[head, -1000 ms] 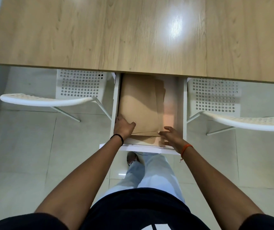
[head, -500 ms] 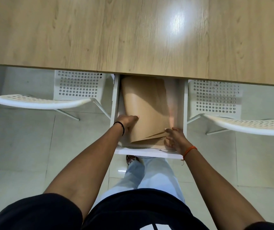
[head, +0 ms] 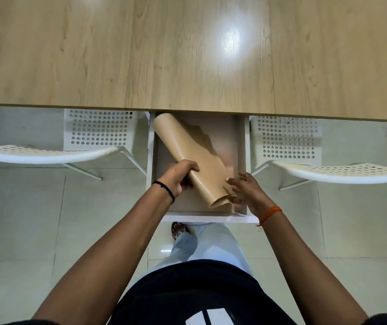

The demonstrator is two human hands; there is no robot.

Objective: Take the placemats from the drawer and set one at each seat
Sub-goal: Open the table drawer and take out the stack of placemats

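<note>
- You've got the tan placemats [head: 197, 160] curled into a loose roll, and the roll sits over the open drawer [head: 240, 146], below the near edge of the bench [head: 187, 55].
- The roll's long axis runs on a slant: its far end points at the drawer's back left corner, just under the bench edge, and its near end hangs toward the drawer's front right.
- Your left hand [head: 179, 178] is wrapped round the roll near its middle, from the left side, fingers [head: 191, 165] curled over the top. That's the hand carrying it.
- Your right hand [head: 246, 192] is at the loose near end, fingers touching the ragged sheet edges; whether they pinch or only steady the edges, I can't tell.
- Both hands are on the roll, so neither has to reach.
- My read: the far end is tucked close under the bench edge, so the roll wants to come back toward you along its own axis before it rises.
- White perforated chairs [head: 305, 146] stand either side of the drawer; no mat lies on the bench yet.
</note>
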